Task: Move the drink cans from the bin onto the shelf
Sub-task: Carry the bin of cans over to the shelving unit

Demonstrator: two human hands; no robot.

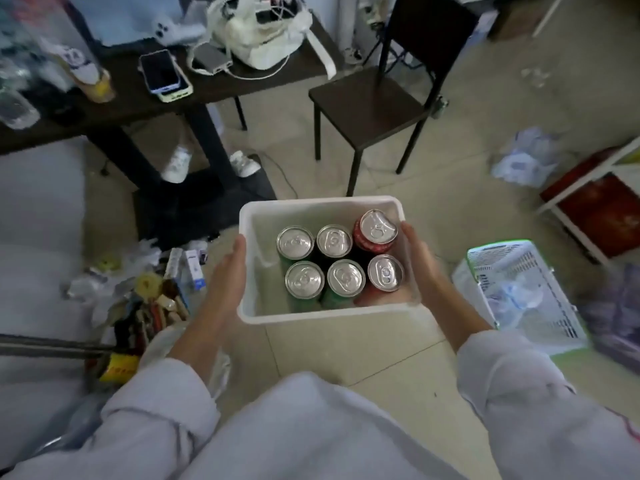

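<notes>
I hold a white plastic bin [320, 203] in front of me, above the tiled floor. My left hand [228, 271] grips its left wall and my right hand [420, 261] grips its right wall. Several drink cans stand upright inside, silver tops up, packed toward the right side. Two are red: one at the back right [376, 227], one at the front right [385, 273]. The others look green or dark [304, 279]. A white shelf frame [585, 181] shows at the right edge, with red boxes under it.
A dark table [114, 109] with phones, cables and a white bag stands at the upper left. A dark chair [367, 98] is ahead. A white-and-green perforated basket [526, 292] lies on the floor at the right. Litter and small boxes [149, 299] cover the floor at the left.
</notes>
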